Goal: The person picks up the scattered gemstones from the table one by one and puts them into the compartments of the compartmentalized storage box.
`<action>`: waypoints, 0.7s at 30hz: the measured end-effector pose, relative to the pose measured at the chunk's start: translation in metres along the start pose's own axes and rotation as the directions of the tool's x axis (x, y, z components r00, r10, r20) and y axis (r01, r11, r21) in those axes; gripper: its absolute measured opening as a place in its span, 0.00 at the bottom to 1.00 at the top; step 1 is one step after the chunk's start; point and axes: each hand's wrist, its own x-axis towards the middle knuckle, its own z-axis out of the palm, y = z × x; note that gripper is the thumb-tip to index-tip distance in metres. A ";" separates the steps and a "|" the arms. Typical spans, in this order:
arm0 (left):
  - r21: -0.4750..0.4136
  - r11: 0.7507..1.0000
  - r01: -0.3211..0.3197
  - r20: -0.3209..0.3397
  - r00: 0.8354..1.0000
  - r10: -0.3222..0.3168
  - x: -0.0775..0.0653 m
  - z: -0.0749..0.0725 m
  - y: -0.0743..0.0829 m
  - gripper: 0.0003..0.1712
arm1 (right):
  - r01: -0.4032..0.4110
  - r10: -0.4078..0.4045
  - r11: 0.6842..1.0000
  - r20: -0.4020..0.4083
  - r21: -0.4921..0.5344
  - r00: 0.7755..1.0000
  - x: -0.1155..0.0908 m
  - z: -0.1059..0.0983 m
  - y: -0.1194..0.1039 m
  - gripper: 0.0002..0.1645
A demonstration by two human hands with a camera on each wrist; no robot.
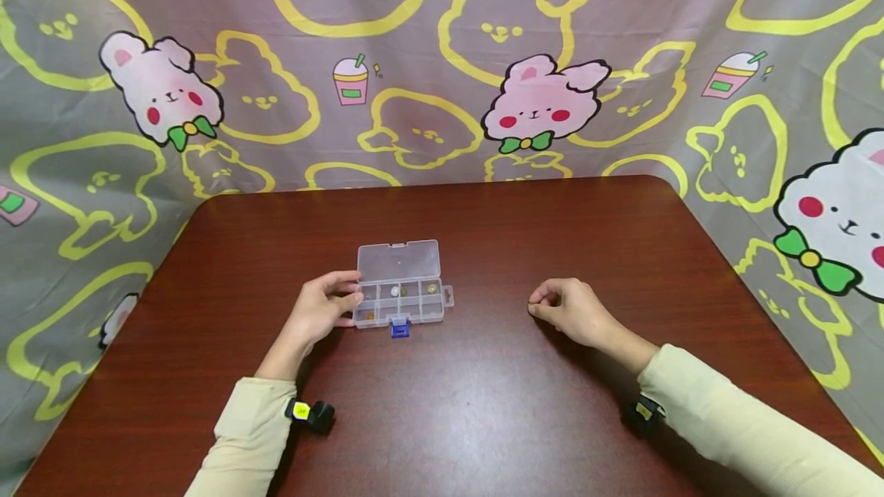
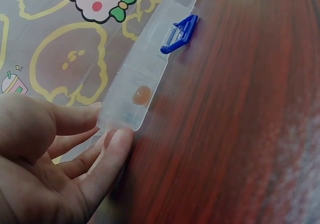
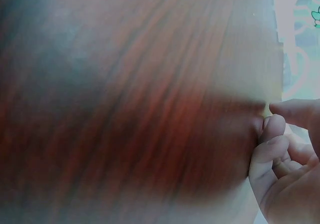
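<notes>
A: Item one, the clear compartment box [image 1: 400, 294]. It sits lid-open at the middle of the brown table [image 1: 483, 405], blue latch [image 1: 399, 328] facing me. My left hand [image 1: 321, 311] rests against its left end, fingers straight and touching the wall, not wrapped round it.

B: And the other hand?

A: Item two, right hand [image 1: 569, 309]. It lies on the table well to the right of the box, fingers curled in, thumb meeting the fingertips. Whether it pinches something small I cannot tell; neither the head view nor the wrist view shows anything between them.

B: Risks?

A: The box looks light and the lid stands up. I judge that a push from the left fingers could slide or tip it and scatter the beads [image 1: 413, 291].

B: Anything unreadable?

A: The bead count. One orange bead [image 2: 141, 95] shows up close; the rest are specks. The right wrist view is mostly blurred wood.
</notes>
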 end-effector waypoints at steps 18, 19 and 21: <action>-0.004 1.000 0.010 -0.010 1.000 -0.010 0.000 0.000 0.001 0.25 | 0.015 -0.017 0.998 0.025 0.069 1.000 0.004 0.005 -0.012 0.03; -0.005 1.000 0.010 -0.010 1.000 -0.010 0.000 0.000 0.001 0.25 | 0.018 -0.019 0.997 0.025 0.073 0.999 0.004 0.005 -0.013 0.03; -0.005 1.000 0.010 -0.010 1.000 -0.010 0.000 0.000 0.001 0.25 | 0.020 -0.022 0.996 0.025 0.084 0.999 0.005 0.006 -0.014 0.03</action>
